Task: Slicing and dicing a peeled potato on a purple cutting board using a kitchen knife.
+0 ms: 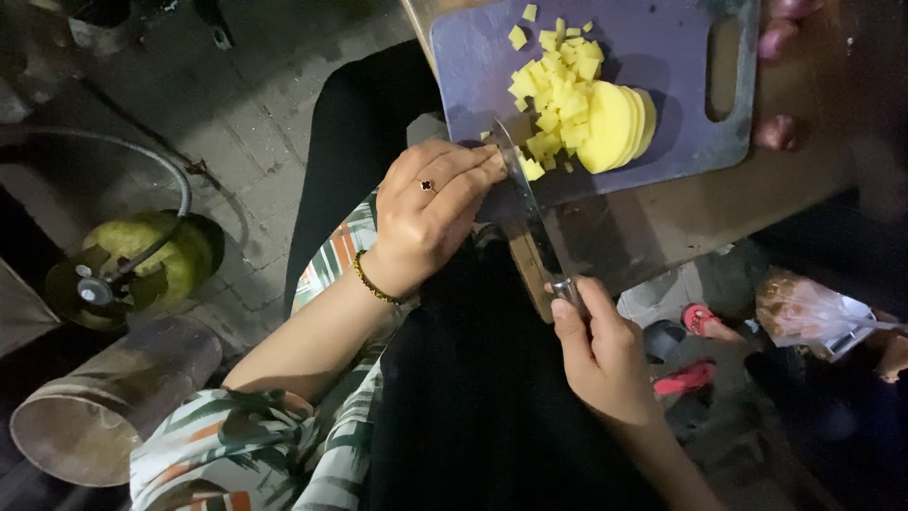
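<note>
1. The person sat with a purple cutting board (662,57) on a wooden surface (681,213) at twelve o'clock from the lap, its handle slot toward three o'clock.
2. The left hand (430,213), with a ring and a beaded bracelet, lay at the board's near edge. Its fingers were drawn together and curled, fingertips pressed to the flat of the knife blade (518,175) close to a few loose cubes.
3. The right hand (601,355) was at five o'clock from the board, fingers wrapped shut around the knife handle (566,287) (most of the handle was hidden in the grip).
4. Diced yellow potato (558,90) was heaped mid-board, with stray cubes toward eleven o'clock.
5. Just beside the heap at three o'clock leaned a stack of uncut round slices (619,128), touching the cubes.
6. My judgement: the dicing looked well past halfway, with a fair pile cubed, and the stacked slices left to cut.
7. Another person's fingers (780,43) showed at the board's far right edge.
8. A green gas cylinder (151,260) with its hose stood on the floor at nine o'clock, and red sandals (695,326) lay at four o'clock.
</note>
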